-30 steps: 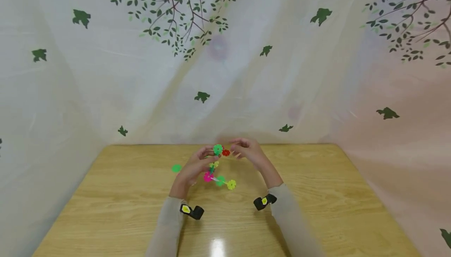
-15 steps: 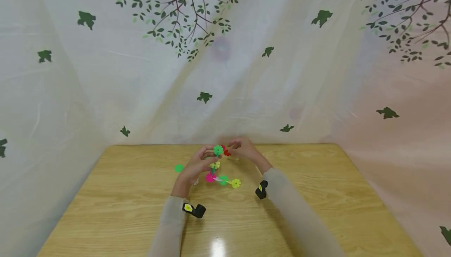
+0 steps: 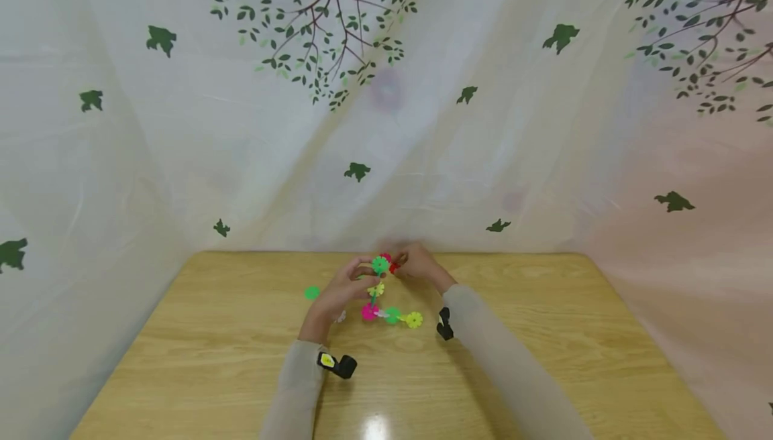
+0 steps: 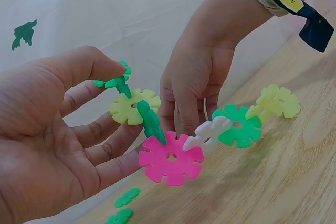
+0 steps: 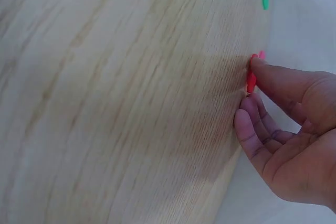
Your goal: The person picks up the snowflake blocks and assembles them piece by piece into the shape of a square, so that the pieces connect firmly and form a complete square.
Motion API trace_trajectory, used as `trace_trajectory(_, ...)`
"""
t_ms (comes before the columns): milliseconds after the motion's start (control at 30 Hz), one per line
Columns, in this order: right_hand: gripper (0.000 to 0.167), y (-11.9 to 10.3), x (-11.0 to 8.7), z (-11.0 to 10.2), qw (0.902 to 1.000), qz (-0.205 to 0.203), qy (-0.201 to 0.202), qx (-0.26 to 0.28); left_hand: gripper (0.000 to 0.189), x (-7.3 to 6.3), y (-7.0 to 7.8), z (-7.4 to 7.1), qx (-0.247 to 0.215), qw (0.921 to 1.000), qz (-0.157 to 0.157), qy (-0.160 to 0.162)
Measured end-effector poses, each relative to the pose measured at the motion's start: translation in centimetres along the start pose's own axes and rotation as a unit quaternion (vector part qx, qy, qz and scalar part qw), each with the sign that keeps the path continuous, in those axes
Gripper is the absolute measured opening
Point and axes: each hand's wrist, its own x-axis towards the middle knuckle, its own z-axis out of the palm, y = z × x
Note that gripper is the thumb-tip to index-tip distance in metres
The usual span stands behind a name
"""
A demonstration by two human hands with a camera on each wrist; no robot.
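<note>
My left hand point(image 3: 345, 290) holds a bent chain of slotted, flower-shaped plastic discs, its thumb and fingertips at the green disc point(image 4: 116, 80) on the upper end. Below that follow a pale yellow disc point(image 4: 135, 109), another green disc point(image 4: 151, 121), a pink disc point(image 4: 170, 166), a white disc point(image 4: 210, 132), a green disc point(image 4: 237, 127) and a yellow disc point(image 4: 283, 102). Just right of the chain's top, my right hand point(image 3: 421, 265) pinches a red disc point(image 5: 252, 77), seen edge-on. A pinkish-red disc point(image 3: 385, 257) shows beside it; whether these two are joined cannot be told.
Loose green discs point(image 4: 127, 198) lie on the wooden table point(image 3: 513, 373) left of the chain. A whitish disc point(image 3: 341, 317) is partly hidden by the left wrist. A leaf-printed cloth point(image 3: 272, 178) hangs directly behind the table's far edge.
My right hand has closed in on the red disc and turned, its forearm swinging outward. The left hand keeps its hold on the chain. The head view has shifted slightly.
</note>
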Motion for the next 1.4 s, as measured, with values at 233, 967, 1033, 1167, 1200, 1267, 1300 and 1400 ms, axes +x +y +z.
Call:
trace_trajectory(233,0.022,0.3,-0.2,-1.0,0.9999,0.002,-0.006,-0.009,0.044,0.6,0.2,0.1,-0.005,1.0,-0.001,0.004)
trace_trajectory(967,0.023,0.2,-5.9,-1.9,0.9613,-0.025,0.068,0.266,0.037,1.0,-0.5,0.9,-0.026,0.9991,-0.005,0.034)
trace_trajectory(1033,0.021,-0.2,-6.2,-1.6,0.955,-0.03,0.084,0.283,0.037,1.1,-0.6,1.0,-0.025,0.999,-0.005,0.037)
trace_trajectory(1167,0.019,-0.6,-6.5,-0.7,0.9498,-0.047,0.109,0.29,0.036,1.2,-0.9,1.3,-0.019,0.999,-0.005,0.04)
trace_trajectory(1200,0.018,-0.7,-6.5,-0.5,0.9487,-0.051,0.114,0.29,0.036,1.2,-0.9,1.4,-0.017,0.999,-0.004,0.04)
trace_trajectory(1267,0.018,-0.8,-6.6,-0.1,0.9471,-0.063,0.122,0.29,0.036,1.1,-0.9,1.5,-0.014,0.9991,-0.004,0.039)
trace_trajectory(1300,0.018,-0.8,-6.6,0.0,0.9459,-0.069,0.126,0.291,0.036,1.1,-0.8,1.6,-0.014,0.9991,-0.005,0.039)
trace_trajectory(1400,0.017,-1.0,-6.6,0.4,0.9427,-0.078,0.143,0.291,0.035,1.0,-0.7,1.8,-0.014,0.9991,-0.004,0.04)
